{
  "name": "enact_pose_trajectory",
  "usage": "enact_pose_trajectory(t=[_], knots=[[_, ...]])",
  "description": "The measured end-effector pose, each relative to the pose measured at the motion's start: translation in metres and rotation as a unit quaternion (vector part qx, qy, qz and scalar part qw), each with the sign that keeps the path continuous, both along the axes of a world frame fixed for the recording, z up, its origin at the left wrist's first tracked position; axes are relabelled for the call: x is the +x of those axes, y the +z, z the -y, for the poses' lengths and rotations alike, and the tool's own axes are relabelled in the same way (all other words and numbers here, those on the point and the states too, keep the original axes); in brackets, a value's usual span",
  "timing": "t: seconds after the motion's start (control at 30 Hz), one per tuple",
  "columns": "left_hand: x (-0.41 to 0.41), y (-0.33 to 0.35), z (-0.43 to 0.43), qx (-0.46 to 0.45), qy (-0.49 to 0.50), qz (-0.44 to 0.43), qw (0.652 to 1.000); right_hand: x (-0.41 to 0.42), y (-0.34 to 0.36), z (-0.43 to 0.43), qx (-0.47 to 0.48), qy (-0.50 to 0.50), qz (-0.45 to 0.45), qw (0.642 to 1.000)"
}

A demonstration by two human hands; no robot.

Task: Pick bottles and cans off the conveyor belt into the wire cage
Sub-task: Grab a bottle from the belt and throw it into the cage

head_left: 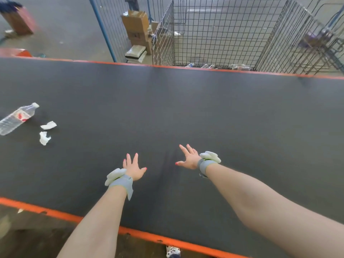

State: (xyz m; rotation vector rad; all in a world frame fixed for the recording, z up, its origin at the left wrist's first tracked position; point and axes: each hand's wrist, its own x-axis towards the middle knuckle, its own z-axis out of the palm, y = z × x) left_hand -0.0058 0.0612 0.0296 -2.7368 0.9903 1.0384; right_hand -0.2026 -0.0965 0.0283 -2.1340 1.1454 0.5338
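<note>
A clear plastic bottle (pixel 16 118) with a red-and-white label lies on its side at the left edge of the dark conveyor belt (pixel 186 112). My left hand (pixel 133 167) and my right hand (pixel 188 158) are stretched out over the middle of the belt, fingers spread, holding nothing. Both are far to the right of the bottle. The wire cage (pixel 214 30) stands behind the belt's far edge, with several bottles (pixel 238 67) lying on its floor.
Two crumpled white paper scraps (pixel 48 125) (pixel 44 138) lie just right of the bottle. Orange rails (pixel 167 239) border the belt, near and far. Cardboard boxes (pixel 138 28) and a blue-framed mesh panel (pixel 106 28) stand left of the cage; more wire racks (pixel 320 45) at right.
</note>
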Motion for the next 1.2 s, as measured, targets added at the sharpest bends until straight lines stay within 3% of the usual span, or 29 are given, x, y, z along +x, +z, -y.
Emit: enact_pose_trajectory(t=[0.23, 0.4, 0.57, 1.2], knots=[[0.002, -0.001, -0.011, 0.008, -0.021, 0.017, 1.0, -0.01, -0.006, -0.009, -0.037, 0.022, -0.016, 0.999], [0.002, 0.012, -0.011, -0.065, 0.0, 0.074, 0.995, 0.006, 0.006, -0.001, -0.069, 0.033, 0.01, 0.997], [0.017, 0.025, -0.018, -0.077, 0.029, 0.117, 0.99, 0.031, 0.019, -0.007, -0.125, 0.063, 0.038, 0.989], [0.095, 0.013, -0.013, -0.002, 0.03, 0.116, 0.993, 0.083, 0.001, -0.012, -0.004, 0.013, 0.071, 0.997]])
